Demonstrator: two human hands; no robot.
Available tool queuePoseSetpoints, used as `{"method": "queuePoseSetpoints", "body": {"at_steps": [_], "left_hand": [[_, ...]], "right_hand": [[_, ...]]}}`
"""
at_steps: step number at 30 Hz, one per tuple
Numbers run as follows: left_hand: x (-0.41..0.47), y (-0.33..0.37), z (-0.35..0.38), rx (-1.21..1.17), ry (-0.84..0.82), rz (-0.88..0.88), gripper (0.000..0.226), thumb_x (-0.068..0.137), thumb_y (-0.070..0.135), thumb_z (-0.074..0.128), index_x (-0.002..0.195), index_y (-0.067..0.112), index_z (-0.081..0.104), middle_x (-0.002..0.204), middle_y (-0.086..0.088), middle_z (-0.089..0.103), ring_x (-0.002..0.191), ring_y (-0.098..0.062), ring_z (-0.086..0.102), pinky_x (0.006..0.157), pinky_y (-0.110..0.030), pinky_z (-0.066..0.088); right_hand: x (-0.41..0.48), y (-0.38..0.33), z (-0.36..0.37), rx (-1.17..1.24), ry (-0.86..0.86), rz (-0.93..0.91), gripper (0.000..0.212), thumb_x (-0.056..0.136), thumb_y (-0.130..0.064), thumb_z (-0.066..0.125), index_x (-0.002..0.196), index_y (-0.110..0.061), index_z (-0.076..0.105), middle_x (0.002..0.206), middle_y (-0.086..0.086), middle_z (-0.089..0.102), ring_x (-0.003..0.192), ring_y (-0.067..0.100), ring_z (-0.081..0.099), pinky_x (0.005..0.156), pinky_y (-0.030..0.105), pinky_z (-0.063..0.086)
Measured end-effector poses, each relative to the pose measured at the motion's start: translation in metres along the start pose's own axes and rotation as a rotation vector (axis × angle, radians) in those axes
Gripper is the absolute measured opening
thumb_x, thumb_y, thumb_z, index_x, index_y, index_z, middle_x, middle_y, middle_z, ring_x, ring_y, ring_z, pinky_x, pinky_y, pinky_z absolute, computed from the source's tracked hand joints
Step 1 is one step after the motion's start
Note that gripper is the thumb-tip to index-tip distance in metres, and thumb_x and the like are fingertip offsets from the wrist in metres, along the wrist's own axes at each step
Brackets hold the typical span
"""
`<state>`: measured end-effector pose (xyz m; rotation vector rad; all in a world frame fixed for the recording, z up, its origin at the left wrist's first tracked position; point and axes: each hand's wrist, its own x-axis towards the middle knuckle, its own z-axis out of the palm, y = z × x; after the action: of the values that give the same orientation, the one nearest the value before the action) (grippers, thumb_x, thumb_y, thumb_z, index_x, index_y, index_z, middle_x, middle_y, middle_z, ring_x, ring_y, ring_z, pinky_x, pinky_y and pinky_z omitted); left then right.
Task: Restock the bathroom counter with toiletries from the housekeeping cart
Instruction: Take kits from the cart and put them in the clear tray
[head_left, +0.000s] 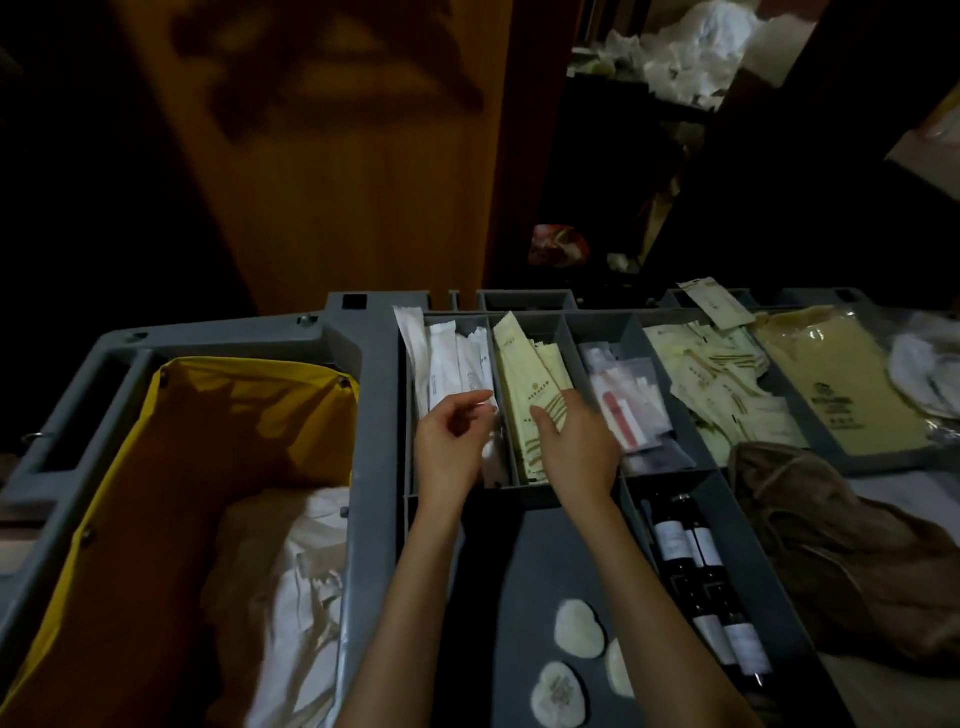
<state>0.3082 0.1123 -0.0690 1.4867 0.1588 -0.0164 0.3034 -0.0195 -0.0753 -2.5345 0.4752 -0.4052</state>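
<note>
My left hand (454, 447) pinches a long white paper sachet (480, 401) in the far-left slot of the grey plastic cart tray (374, 415). My right hand (574, 447) lies on cream printed packets (524, 384) just beside it — gripping or not, I cannot tell.

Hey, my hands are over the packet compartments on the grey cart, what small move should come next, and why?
Probably curl the right hand around the top long cream paper packet and lift it out: its fingers already lie across that stack. The left hand is at the white packets next door; whether it pinches one is unclear.
</note>
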Motion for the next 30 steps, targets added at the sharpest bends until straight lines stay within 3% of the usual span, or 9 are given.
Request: {"method": "queuePoseSetpoints", "body": {"at_steps": [6,10,12,14,16,19,24,27,30], "left_hand": [[-0.002,0.005,0.002,-0.044,0.013,-0.023,0.017,0.088,0.009,0.066,0.100,0.020,0.069,0.092,-0.006,0.072,0.090,-0.020,0.069,0.086,-0.037,0.057],[-0.005,0.014,0.006,-0.238,-0.050,-0.100,0.025,0.088,0.012,0.067,0.113,0.010,0.067,0.102,-0.007,0.072,0.097,-0.021,0.069,0.084,-0.027,0.057],[-0.008,0.018,0.009,-0.303,-0.076,-0.120,0.028,0.089,0.012,0.065,0.117,0.006,0.064,0.105,-0.009,0.071,0.099,-0.020,0.069,0.085,-0.026,0.056],[-0.011,0.019,0.009,-0.322,-0.045,-0.093,0.018,0.089,0.011,0.065,0.106,0.007,0.068,0.098,-0.008,0.072,0.092,-0.020,0.069,0.083,-0.030,0.056],[-0.012,0.019,0.007,-0.310,0.012,-0.068,0.005,0.090,0.010,0.065,0.091,0.010,0.070,0.085,-0.007,0.071,0.082,-0.022,0.066,0.073,-0.031,0.054],[-0.010,0.018,0.004,-0.273,0.048,-0.083,0.008,0.090,0.011,0.064,0.085,0.013,0.070,0.079,-0.004,0.069,0.074,-0.017,0.064,0.064,-0.025,0.052],[-0.008,0.018,0.000,-0.245,0.071,-0.106,0.011,0.092,0.010,0.061,0.086,0.013,0.070,0.086,-0.009,0.072,0.080,-0.023,0.068,0.076,-0.038,0.056],[-0.008,0.018,0.001,-0.230,0.059,-0.118,0.013,0.094,0.010,0.059,0.089,0.017,0.069,0.089,-0.007,0.072,0.083,-0.022,0.070,0.075,-0.035,0.058],[-0.008,0.018,0.001,-0.204,0.048,-0.118,0.015,0.093,0.011,0.060,0.087,0.020,0.069,0.089,-0.006,0.073,0.086,-0.023,0.070,0.076,-0.036,0.059]], "right_hand": [[-0.002,-0.002,-0.007,0.318,0.040,0.086,0.028,0.100,-0.032,0.048,0.103,-0.007,0.062,0.091,0.008,0.068,0.085,0.029,0.063,0.064,0.029,0.042],[-0.007,-0.008,-0.011,0.651,-0.026,0.155,0.019,0.101,-0.023,0.047,0.091,-0.011,0.059,0.080,0.004,0.063,0.075,0.023,0.059,0.065,0.027,0.046],[-0.013,-0.010,-0.007,0.679,-0.128,0.095,0.019,0.101,-0.023,0.047,0.094,-0.014,0.062,0.085,0.006,0.066,0.079,0.024,0.062,0.073,0.034,0.049],[-0.019,-0.013,-0.004,0.638,-0.230,0.016,0.019,0.100,-0.027,0.049,0.092,-0.016,0.063,0.083,0.001,0.066,0.078,0.020,0.061,0.075,0.036,0.048],[-0.023,-0.015,-0.006,0.597,-0.296,-0.042,0.022,0.100,-0.030,0.050,0.083,-0.020,0.060,0.072,-0.004,0.060,0.070,0.013,0.056,0.070,0.034,0.044],[-0.025,-0.015,-0.010,0.556,-0.345,-0.089,0.028,0.098,-0.030,0.052,0.071,-0.023,0.053,0.062,-0.006,0.050,0.059,0.007,0.045,0.060,0.030,0.035],[-0.017,-0.014,-0.013,0.631,-0.129,0.064,0.011,0.094,-0.014,0.059,0.099,-0.020,0.066,0.092,-0.008,0.067,0.089,0.010,0.063,0.072,0.016,0.047],[-0.007,-0.007,-0.009,0.376,0.041,0.093,0.025,0.089,-0.015,0.066,0.114,-0.015,0.063,0.108,0.001,0.064,0.100,0.017,0.061,0.083,0.028,0.049],[0.000,-0.006,-0.001,0.188,0.020,0.070,0.045,0.085,-0.023,0.071,0.126,-0.016,0.055,0.122,0.007,0.058,0.111,0.027,0.055,0.091,0.043,0.049]]}}
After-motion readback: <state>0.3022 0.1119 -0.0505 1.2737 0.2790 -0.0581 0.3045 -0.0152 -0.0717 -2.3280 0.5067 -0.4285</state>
